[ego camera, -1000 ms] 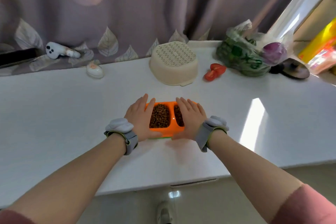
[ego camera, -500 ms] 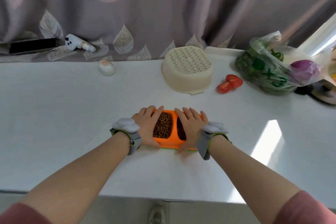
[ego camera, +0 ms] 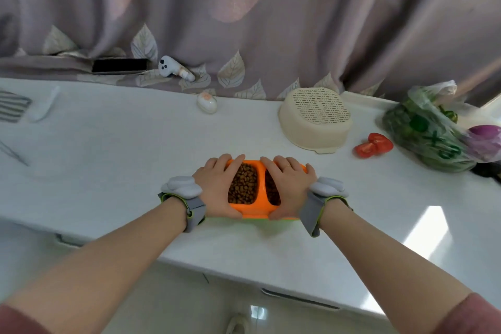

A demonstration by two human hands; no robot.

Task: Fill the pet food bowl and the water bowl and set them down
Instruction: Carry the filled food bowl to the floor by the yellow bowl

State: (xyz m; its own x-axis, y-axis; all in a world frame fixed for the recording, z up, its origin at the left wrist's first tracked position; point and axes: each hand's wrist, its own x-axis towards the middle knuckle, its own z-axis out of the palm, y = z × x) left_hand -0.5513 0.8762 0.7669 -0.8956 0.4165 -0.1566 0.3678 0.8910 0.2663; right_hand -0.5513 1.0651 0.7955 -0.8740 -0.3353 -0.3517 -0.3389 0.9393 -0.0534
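Note:
An orange double pet bowl (ego camera: 260,194) rests on the white counter (ego camera: 113,149) near its front edge. Brown kibble (ego camera: 243,187) fills its left compartment. The right compartment is mostly hidden under my right hand, and something dark shows in it. My left hand (ego camera: 217,187) grips the bowl's left end, with fingers over the far rim and thumb at the near rim. My right hand (ego camera: 287,187) grips the right end the same way.
An upturned cream colander (ego camera: 315,119) stands behind the bowl to the right. Cut tomato pieces (ego camera: 374,144) and a bag of greens (ego camera: 428,133) lie further right. A white controller (ego camera: 173,68), a phone (ego camera: 119,65) and a small white egg-shaped object (ego camera: 206,102) sit by the curtain.
The view has swung left and up, showing more of the counter's left side. Both hands have stayed on the bowl's ends.

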